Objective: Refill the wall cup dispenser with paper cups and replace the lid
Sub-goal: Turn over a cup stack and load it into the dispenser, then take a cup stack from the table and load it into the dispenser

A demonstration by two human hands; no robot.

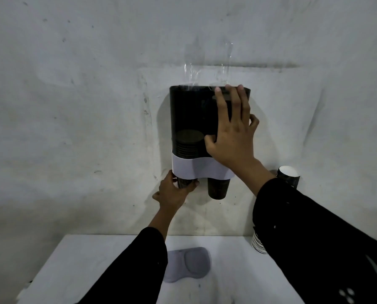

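The dark cup dispenser (192,115) hangs on the wall above the white table (91,260), the right hand (231,137) pressing spread fingers flat against its front while the left hand (172,191) grips the protruding cup (184,183) beneath, the grey lid (188,263) lying on the table

The smoky dark translucent wall cup dispenser (192,115) carries a wavy white band (196,168); dark paper cups (218,189) hang below. The grey oval plastic lid (188,264) lies on a white table (95,260). Both sleeves (314,227) are black.
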